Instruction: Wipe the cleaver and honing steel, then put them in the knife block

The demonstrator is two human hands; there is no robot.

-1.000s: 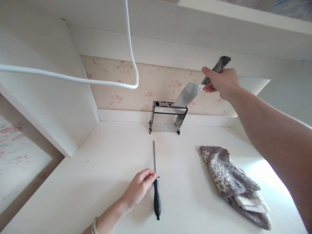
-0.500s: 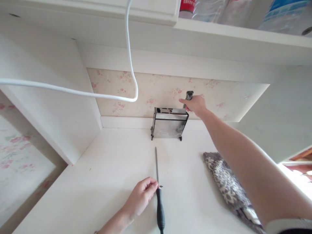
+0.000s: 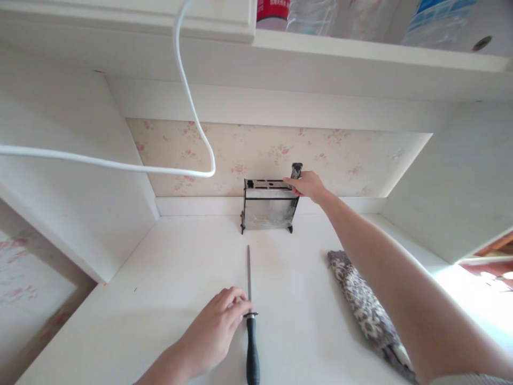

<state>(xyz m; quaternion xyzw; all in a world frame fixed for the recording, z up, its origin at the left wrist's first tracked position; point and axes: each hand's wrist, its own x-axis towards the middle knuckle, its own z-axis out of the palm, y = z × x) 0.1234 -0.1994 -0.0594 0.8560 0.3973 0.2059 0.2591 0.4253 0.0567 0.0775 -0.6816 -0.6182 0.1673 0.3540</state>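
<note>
My right hand (image 3: 308,186) grips the black handle of a knife (image 3: 296,170) at the right end of a metal knife block (image 3: 269,211). The knife's blade is hidden in the block's slotted top. The block stands upright on black feet by the back wall. On the white counter in front of it lies a sharpening steel (image 3: 252,350), its thin grey rod pointing at the block and its black handle towards me. My left hand (image 3: 218,326) is beside the steel, thumb and fingertips closed at the rod just above the guard.
A folded grey and white patterned cloth (image 3: 366,305) lies on the counter (image 3: 296,299) under my right forearm. A white cable (image 3: 196,115) hangs across the upper left. Overhead, a shelf (image 3: 380,56) holds plastic bottles (image 3: 272,12). White side panels (image 3: 80,160) enclose the counter.
My right hand has moved down and the knife has sunk into the block; the strip of blade seen above the top is now hidden. My left hand stays at the steel. The view has shifted slightly.
</note>
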